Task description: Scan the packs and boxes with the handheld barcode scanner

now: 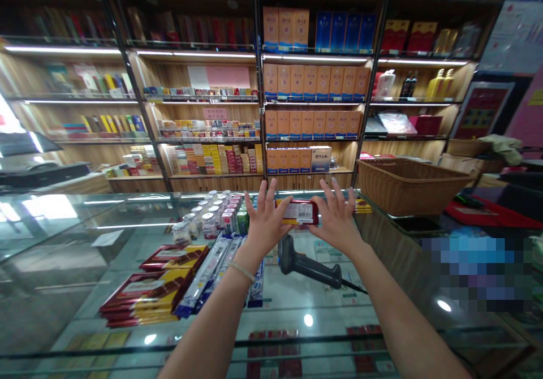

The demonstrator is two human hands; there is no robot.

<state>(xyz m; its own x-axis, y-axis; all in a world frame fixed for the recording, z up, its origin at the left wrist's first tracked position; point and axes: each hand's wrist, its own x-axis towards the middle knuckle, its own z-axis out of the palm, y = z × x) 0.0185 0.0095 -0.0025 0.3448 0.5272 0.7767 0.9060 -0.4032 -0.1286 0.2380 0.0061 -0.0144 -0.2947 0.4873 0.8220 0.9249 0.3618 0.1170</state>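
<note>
Between my two hands, above the glass counter, is a small red and yellow packet (302, 212) with a white barcode label facing me. My left hand (265, 220) pinches its left end between thumb and fingers, the other fingers spread upward. At the packet's right end, my right hand (337, 220) grips the edge in the same way. A black handheld scanner (311, 266) lies on the glass just below my hands, its cable running right. To the left are stacked red and yellow chocolate packs (146, 291) and long blue and white packets (212, 271).
Several small jars (210, 226) stand behind the long packets. A wicker basket (411, 189) sits on the counter at the right, near a red tray (492, 215). Shelves (314, 104) of boxes line the back wall. A blurred patch covers the right side.
</note>
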